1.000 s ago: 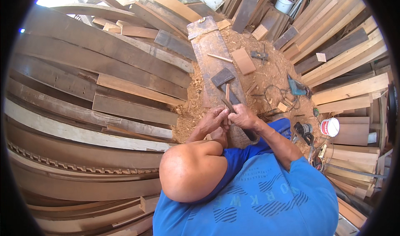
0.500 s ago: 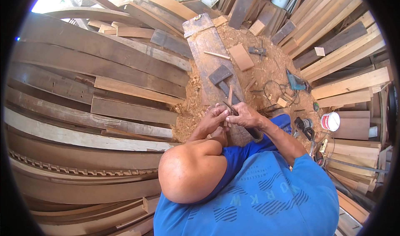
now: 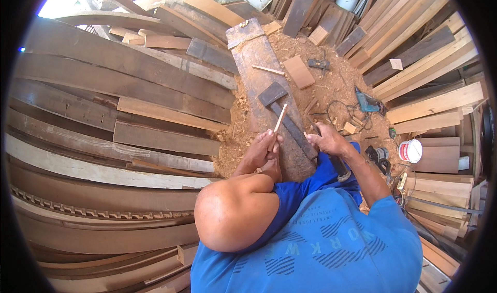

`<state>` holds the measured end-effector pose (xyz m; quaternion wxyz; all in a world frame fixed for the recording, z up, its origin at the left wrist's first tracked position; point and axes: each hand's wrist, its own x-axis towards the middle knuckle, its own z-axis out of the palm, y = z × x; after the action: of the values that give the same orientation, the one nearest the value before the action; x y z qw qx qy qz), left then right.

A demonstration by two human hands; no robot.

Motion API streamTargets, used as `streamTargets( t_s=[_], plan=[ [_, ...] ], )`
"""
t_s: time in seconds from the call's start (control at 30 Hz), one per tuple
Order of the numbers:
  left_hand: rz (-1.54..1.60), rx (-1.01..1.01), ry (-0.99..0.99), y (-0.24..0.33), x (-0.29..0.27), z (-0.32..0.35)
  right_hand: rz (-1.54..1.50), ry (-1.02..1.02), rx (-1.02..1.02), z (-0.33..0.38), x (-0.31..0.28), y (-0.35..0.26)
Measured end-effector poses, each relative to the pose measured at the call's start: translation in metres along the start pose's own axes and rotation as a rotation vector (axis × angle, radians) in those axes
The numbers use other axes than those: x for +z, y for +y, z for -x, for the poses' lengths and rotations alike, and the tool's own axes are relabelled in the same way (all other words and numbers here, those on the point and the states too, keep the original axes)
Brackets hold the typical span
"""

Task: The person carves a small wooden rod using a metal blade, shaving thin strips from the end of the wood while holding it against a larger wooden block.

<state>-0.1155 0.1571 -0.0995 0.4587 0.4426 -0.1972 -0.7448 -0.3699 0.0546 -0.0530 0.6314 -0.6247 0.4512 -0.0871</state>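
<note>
My left hand is closed round a thin, pale wooden stick, whose upper end points away from me above the plank. To its right, my right hand is closed on a long-handled knife. The knife's dark handle runs back over my blue-clad leg; its blade is mostly hidden and hard to make out. A small pale tip shows at the fingers of that hand. Between the two hands, a dark mallet lies on the worn plank, its handle toward me. The stick and the knife are apart.
Another thin stick lies on the plank. A reddish board, a clamp-like tool, a blue power tool with a cord and a white bucket are on the right. Stacked boards line the left; shavings cover the ground.
My hands have come apart: the right has moved right with the knife, away from the stick. My left hand keeps the stick, now tilted more to the left of the mallet handle.
</note>
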Motion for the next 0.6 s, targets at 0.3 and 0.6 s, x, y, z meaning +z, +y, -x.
streamTargets(
  t_s=[0.3,0.6],
  plan=[
    [-0.209,-0.031,0.264,0.012,0.004,-0.003,-0.436,0.050,0.165,0.027,0.026,0.012],
    [0.051,0.017,0.312,0.006,-0.034,-0.007,-1.169,-0.227,-0.118,0.007,-0.001,-0.038]
  ],
)
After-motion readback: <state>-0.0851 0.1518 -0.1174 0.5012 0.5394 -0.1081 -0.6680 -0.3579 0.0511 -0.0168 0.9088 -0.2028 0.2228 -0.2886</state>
